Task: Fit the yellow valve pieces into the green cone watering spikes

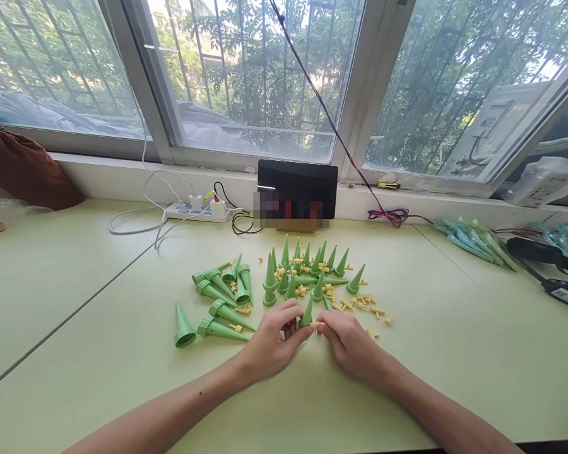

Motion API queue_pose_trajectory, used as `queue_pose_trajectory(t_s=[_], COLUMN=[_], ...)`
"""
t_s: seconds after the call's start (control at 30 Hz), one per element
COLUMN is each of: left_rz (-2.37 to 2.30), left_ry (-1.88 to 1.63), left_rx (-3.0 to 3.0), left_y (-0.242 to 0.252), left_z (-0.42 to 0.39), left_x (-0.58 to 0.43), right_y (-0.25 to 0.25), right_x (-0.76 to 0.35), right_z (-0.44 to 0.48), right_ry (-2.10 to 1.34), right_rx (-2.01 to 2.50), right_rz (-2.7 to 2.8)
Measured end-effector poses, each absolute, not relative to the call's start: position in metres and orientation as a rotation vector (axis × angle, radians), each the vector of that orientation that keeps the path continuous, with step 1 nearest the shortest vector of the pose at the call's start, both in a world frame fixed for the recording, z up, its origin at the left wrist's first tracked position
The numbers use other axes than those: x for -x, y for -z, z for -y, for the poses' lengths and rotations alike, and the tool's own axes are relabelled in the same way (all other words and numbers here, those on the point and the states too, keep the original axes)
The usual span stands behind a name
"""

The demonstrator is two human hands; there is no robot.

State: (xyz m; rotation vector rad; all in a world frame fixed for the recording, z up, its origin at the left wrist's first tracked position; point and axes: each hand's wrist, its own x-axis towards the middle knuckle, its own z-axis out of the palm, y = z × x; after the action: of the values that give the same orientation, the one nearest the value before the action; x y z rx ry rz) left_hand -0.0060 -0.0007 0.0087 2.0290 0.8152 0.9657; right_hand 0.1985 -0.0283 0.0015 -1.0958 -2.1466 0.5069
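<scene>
My left hand (275, 334) is closed round a green plastic cone-shaped spike (307, 310), which points upward. Against the lower side of that spike, my right hand (348, 337) pinches a small yellow plastic valve (317, 325); the fingers cover part of it. Just beyond both hands stand several upright green spikes (319, 287) with yellow valves among them. To the left lie several green spikes (224, 329) on their sides, and one cone (184, 326) rests apart from them. Loose yellow valves (360, 302) are scattered to the right of the group.
A dark tablet (297, 189) on a wooden stand is at the back, by the window. Left of it sits a power strip (199, 211) with cables. Coiled wire (389, 217), bagged green pieces (476, 241) and a black strap (544, 265) lie at right; a brown bag (26, 169) is far left.
</scene>
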Motion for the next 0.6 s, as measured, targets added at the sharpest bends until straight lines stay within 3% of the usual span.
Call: queue_pose_trajectory(t_s=[0.6], left_rz=[-0.892], left_ry=[-0.859], left_rx=[-1.356], left_y=[-0.0153], left_z=[0.0018], left_x=[-0.0002], right_y=[-0.008], right_x=[-0.1952], right_z=[0.0293], right_ry=[-0.428], right_rx=[0.989], right_rz=[1.962])
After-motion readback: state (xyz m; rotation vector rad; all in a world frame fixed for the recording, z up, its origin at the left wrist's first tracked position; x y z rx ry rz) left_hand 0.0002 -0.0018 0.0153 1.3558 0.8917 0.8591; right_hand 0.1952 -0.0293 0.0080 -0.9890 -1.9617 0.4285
